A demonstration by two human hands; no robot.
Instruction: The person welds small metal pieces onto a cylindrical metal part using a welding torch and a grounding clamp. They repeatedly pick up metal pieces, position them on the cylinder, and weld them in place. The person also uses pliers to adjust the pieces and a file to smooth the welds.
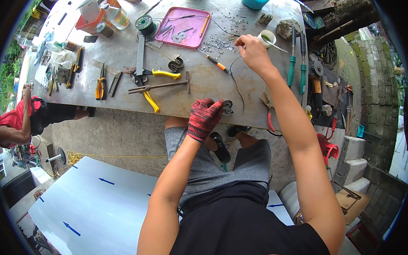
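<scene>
Left fingers [218, 105] partly hide metal piece [229, 111].

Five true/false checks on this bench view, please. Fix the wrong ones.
1. The left hand wears a red-and-black glove. True.
2. The right hand is gloved too. False: the right hand is bare.
3. The spool sits to the left of the pink tray. True.
4. The yellow-handled snips lie inside the pink tray. False: the yellow-handled snips lie outside it, on the table.
5. The white cup is beside the left hand. False: the white cup is beside the right hand.
</scene>
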